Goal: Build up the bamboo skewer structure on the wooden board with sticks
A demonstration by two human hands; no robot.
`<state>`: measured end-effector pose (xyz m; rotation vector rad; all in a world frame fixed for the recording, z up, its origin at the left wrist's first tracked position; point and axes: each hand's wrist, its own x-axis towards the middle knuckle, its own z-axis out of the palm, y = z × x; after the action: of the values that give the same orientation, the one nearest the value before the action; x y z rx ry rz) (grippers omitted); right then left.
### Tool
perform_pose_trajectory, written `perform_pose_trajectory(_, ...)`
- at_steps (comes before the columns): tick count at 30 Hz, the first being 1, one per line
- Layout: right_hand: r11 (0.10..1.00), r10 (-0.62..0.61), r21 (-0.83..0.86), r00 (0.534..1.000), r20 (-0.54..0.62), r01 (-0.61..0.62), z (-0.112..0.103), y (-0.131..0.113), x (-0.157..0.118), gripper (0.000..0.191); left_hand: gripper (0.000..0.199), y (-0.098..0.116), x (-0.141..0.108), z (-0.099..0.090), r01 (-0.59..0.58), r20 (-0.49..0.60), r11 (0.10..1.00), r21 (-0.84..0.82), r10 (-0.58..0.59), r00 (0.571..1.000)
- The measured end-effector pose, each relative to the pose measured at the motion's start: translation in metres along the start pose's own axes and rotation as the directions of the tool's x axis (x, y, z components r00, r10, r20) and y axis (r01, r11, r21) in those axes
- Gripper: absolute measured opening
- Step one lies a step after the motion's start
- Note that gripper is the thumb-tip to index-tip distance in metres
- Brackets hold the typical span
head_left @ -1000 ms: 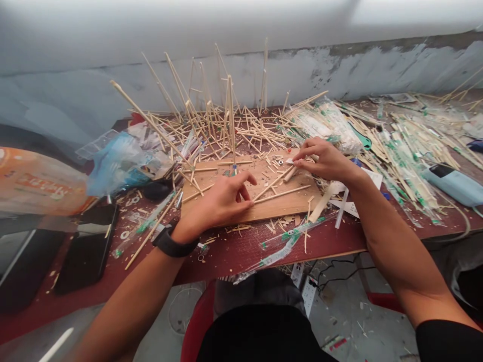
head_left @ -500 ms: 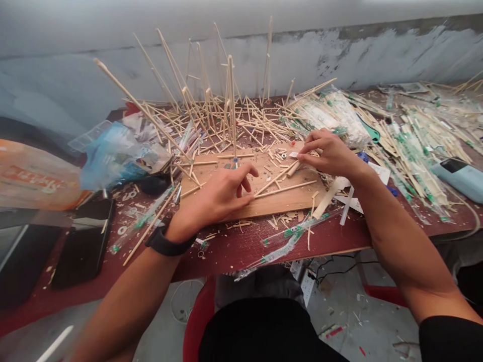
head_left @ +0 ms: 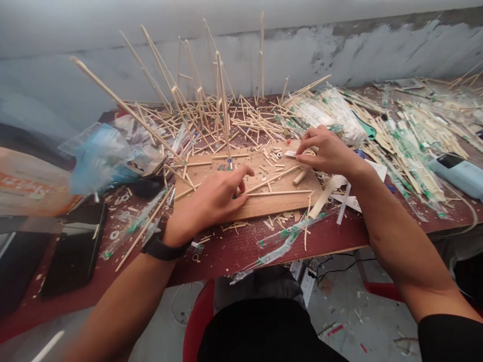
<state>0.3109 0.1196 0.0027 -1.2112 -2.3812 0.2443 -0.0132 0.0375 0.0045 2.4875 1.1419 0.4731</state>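
My left hand [head_left: 217, 193] rests on the wooden board [head_left: 196, 173], fingers curled, with thumb and a finger closed at the meeting ends of two thin wooden sticks [head_left: 277, 193]. These sticks spread to the right in a narrow V, and a short stick piece crosses between them. Over the board's right side, my right hand [head_left: 322, 153] pinches a small flat whitish piece [head_left: 290, 154] between thumb and fingers. Below its fingers lies a thicker round wooden piece [head_left: 301, 176]. Stick scraps and a small ring [head_left: 279, 155] are scattered on the board.
Upright stick frames [head_left: 222, 95] rise behind the board amid many loose sticks. A blue plastic bag [head_left: 100, 158] and a black phone [head_left: 75, 251] lie left. Bagged sticks [head_left: 407, 146] and a light blue device [head_left: 458, 173] are right. Plastic wrappers [head_left: 283, 244] lie near the front edge.
The view has shifted slightly, so the table things appear a little further left. Both hands keep nearly the same pose over the board, and the whitish piece stays in my right fingers.
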Motion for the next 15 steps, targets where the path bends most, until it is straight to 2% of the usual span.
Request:
perform_pose_trajectory(5, 0.988, -0.122, 0.102, 0.991, 0.061, 0.115, -0.001, -0.011, 0.0, 0.011, 0.04, 0.002, 0.001, 0.004, -0.061, -0.077, 0.998, -0.002, 0.061, 0.995)
perform_pose_trajectory(10, 0.968, -0.224, 0.143, 0.964, 0.143, 0.204, 0.003, -0.022, 0.001, 0.016, 0.035, 0.009, 0.002, 0.009, -0.039, -0.044, 0.998, 0.053, 0.042, 0.998)
perform_pose_trajectory(15, 0.957, -0.282, 0.121, 0.946, 0.159, 0.265, 0.011, -0.03, 0.0, 0.019, 0.036, 0.011, 0.003, 0.01, -0.072, -0.055, 0.995, 0.068, 0.076, 0.996)
